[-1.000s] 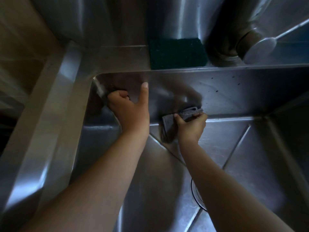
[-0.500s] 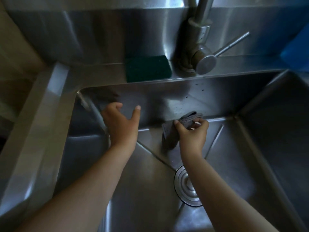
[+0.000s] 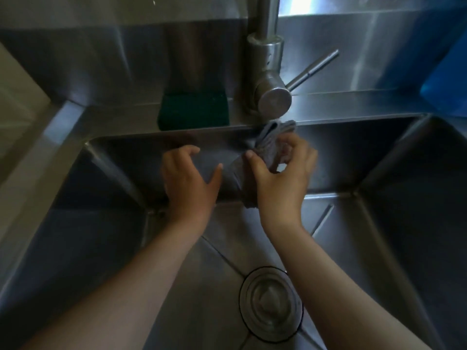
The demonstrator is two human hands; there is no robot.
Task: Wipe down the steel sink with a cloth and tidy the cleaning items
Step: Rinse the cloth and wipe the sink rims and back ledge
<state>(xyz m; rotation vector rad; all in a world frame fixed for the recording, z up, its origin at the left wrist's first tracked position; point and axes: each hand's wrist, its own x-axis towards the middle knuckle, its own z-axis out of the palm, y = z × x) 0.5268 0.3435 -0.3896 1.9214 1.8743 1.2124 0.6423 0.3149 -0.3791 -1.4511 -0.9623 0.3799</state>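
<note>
Head view puts both hands down inside the rectangular brushed-steel sink (image 3: 353, 152), close to its back wall. I see the right hand (image 3: 280, 183) gripping the bunched grey cloth (image 3: 267, 145), thumb on the near side and fingers curled round it. The cloth's top end reaches the lip of the back ledge, just below the steel lever tap (image 3: 267, 79), and its lower end hangs toward the seam where wall meets floor. The left hand (image 3: 189, 183) holds nothing, fingers loosely spread, just beside the cloth; whether it touches the steel I cannot tell. I judge the job as mid-wipe: the back wall is being worked, and the dim, glossy metal does not let me say which faces are already clean. The side walls, the floor around the round drain strainer (image 3: 271, 303) and the ledge probably remain. Tidying looks not yet begun: the dark green rectangular scouring pad (image 3: 193, 109) lies on the ledge left of the tap, and a blue object (image 3: 444, 72) sits at the right edge, too cropped to identify.
</note>
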